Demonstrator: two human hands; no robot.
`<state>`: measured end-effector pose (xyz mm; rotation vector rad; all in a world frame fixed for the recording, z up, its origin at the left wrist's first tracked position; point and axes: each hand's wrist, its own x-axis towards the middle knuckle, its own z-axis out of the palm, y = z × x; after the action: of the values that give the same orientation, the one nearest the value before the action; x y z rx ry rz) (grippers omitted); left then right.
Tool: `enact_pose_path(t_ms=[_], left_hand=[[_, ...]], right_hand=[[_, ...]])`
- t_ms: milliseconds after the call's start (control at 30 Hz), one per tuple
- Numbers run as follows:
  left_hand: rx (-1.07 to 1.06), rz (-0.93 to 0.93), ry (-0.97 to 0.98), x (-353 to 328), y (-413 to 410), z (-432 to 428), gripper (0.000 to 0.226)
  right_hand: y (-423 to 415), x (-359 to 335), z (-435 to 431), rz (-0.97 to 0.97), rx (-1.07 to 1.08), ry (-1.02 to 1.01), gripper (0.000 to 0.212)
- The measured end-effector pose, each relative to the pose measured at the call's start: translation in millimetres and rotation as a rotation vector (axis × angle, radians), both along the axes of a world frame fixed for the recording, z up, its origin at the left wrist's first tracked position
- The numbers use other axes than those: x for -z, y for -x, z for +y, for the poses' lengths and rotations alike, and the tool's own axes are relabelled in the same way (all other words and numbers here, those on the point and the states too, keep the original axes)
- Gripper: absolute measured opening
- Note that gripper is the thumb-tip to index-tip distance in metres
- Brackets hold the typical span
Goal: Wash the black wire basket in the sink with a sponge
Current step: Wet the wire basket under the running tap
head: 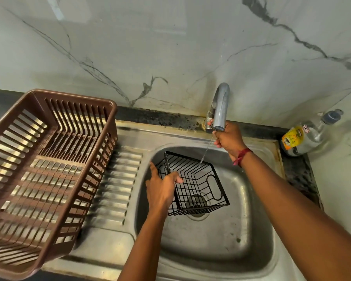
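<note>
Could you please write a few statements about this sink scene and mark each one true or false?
1. The left hand holds the black wire basket inside the sink. True.
2. The right hand is scrubbing the basket with a sponge. False: it is up at the tap, away from the basket.
3. A thin stream of water falls from the tap onto the basket. True.
4. The brown plastic rack sits in the sink bowl. False: it sits to the left, on the drainboard.
5. The bottle is left of the sink. False: it is at the right, by the wall.
</note>
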<state>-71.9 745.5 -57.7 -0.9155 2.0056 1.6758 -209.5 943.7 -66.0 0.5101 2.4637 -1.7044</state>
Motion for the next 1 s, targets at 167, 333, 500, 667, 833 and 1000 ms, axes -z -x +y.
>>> enact_pose_path(t_ms=[167,333,500,667,833,1000], left_hand=[[-0.046,-0.012,-0.040,3.9,-12.1,-2.0,0.131],[-0.083,-0.015,-0.066,-2.8,-27.2,-0.3,0.110],[-0.138,-0.034,-0.142,-0.2,-38.8,0.9,0.107],[-0.264,-0.141,-0.351,63.1,-29.4,-3.5,0.123],[-0.209,-0.217,-0.554,10.7,-38.2,9.5,0.083],[-0.036,-0.157,-0.221,-3.6,-43.9,14.9,0.140]], right_hand=[[-20.8,7.2,-0.8,-0.004,-0.048,0.102,0.057],[-53.3,11.7,3.5,0.067,-0.002,-0.070,0.044],[-90.7,15.4,5.1,0.084,-0.158,-0.176,0.027],[-137.2,-6.0,-9.4,0.002,-0.489,-0.200,0.009],[-150.7,5.9,-25.8,0.100,-0.356,-0.300,0.061],[-116.7,16.0,-23.8,0.085,-0.158,-0.231,0.061]])
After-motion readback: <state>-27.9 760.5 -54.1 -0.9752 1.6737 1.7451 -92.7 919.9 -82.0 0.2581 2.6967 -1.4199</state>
